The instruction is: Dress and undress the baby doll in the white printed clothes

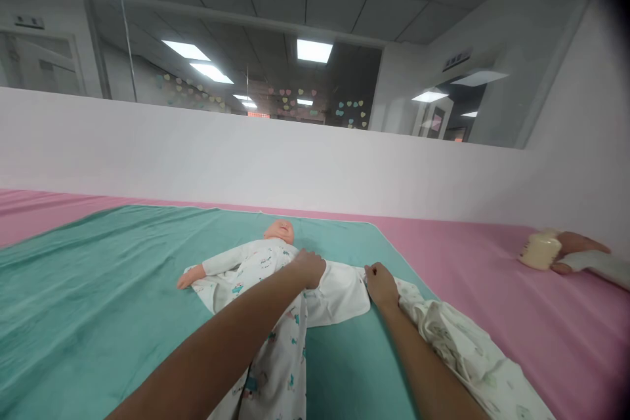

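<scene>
A baby doll (280, 231) lies on its back on the green sheet (118, 275), its head toward the far wall. Around its body is a white baby garment (339, 295) with a coloured print, spread out to the right with the plain inner side up. My left hand (309, 269) is closed on the garment beside the doll's shoulder. At the garment's outer right edge, my right hand (382, 283) has its fingers curled in and pinches the cloth. The doll's arm on this side is hidden. Its other arm, in a white sleeve, stretches out to the left.
A crumpled printed cloth (462, 335) lies to the right, beside my right forearm. On the pink cover (472, 256), a cream-coloured bottle (540, 249) stands near another doll's arm (583, 244). Behind the bed runs a white wall (197, 157) with windows above.
</scene>
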The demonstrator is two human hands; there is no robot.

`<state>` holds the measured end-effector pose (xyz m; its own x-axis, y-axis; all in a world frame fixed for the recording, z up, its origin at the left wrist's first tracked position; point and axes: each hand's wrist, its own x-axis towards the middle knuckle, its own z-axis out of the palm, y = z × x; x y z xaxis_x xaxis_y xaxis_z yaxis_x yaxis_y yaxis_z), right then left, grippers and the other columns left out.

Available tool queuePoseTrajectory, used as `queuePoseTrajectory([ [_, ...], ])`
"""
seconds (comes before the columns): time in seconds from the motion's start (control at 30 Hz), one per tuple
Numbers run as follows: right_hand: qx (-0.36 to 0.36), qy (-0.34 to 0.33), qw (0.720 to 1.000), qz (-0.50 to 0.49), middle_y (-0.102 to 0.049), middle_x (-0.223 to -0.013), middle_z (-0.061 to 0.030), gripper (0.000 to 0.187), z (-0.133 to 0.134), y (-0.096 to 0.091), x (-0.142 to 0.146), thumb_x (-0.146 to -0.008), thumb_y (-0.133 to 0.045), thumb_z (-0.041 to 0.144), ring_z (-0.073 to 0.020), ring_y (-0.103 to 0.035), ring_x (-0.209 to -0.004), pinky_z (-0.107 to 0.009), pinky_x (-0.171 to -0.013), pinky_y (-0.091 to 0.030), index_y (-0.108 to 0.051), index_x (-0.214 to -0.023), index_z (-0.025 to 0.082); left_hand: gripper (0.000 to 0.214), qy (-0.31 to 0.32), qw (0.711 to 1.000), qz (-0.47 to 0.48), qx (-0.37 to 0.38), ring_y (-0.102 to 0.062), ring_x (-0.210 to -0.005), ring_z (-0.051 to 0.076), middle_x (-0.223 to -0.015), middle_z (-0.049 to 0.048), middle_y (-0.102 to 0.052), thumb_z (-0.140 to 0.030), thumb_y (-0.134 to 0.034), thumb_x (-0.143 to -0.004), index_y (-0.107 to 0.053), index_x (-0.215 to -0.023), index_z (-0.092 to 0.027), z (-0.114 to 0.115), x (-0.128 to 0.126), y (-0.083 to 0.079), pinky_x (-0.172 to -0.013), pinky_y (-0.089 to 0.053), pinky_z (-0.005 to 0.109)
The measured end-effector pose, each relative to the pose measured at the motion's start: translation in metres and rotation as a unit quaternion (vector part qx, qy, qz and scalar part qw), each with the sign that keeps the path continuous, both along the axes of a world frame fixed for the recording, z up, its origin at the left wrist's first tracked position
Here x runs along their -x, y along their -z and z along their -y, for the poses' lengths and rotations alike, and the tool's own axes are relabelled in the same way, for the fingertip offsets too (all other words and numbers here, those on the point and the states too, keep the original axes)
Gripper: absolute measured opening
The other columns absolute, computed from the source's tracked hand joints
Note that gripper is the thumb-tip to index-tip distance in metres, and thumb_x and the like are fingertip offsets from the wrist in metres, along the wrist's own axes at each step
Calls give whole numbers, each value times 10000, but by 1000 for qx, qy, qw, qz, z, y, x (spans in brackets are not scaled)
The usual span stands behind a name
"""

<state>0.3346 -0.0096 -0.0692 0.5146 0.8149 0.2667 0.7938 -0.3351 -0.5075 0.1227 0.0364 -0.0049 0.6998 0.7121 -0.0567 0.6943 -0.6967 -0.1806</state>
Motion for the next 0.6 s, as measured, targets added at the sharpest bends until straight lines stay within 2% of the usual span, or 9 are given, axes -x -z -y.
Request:
queuePoseTrajectory([
  [0.13,0,-3,1000,-4,-578,-771,-42,321,-1,1,-1,-875,-281,423,-171,-525,-666,-251,-519,-302,-470,-729,208,270,34,999,1,3,-591,-884,254,-975,126,-632,-163,-521,-691,-580,-955,-169,-4,2,0,-781,-428,407],
  [0.27,0,11,1000,-16,-569,-749,-41,323,0,2,-2,-877,-290,421,-166,-515,-630,-247,-515,-303,-465,-714,203,183,46,999,-17,2,-611,-810,241,-860,108,-656,-210,-515,-712,-596,-870,-169,0,7,-10,-753,-441,386],
  [0.43,-19,45,998,-29,-574,-790,-42,311,1,0,-6,-881,-281,408,-175,-518,-665,-250,-529,-304,-464,-730,207,257,52,998,-17,-9,-609,-785,230,-881,78,-655,-415,-541,-714,-594,-873,-220,3,26,-43,-683,-447,337],
  [0.53,-25,49,998,-39,-576,-786,-49,306,1,-1,-8,-880,-283,405,-179,-515,-662,-253,-531,-300,-460,-732,205,279,41,999,-18,-26,-606,-765,220,-891,79,-649,-435,-565,-703,-580,-873,-213,1,47,-62,-668,-438,320],
  [0.6,-26,45,998,-48,-576,-769,-49,305,1,-2,-9,-879,-288,402,-179,-510,-648,-256,-531,-294,-453,-718,203,291,32,999,-21,-36,-605,-760,217,-891,72,-644,-437,-571,-708,-566,-895,-214,1,59,-70,-658,-436,313],
])
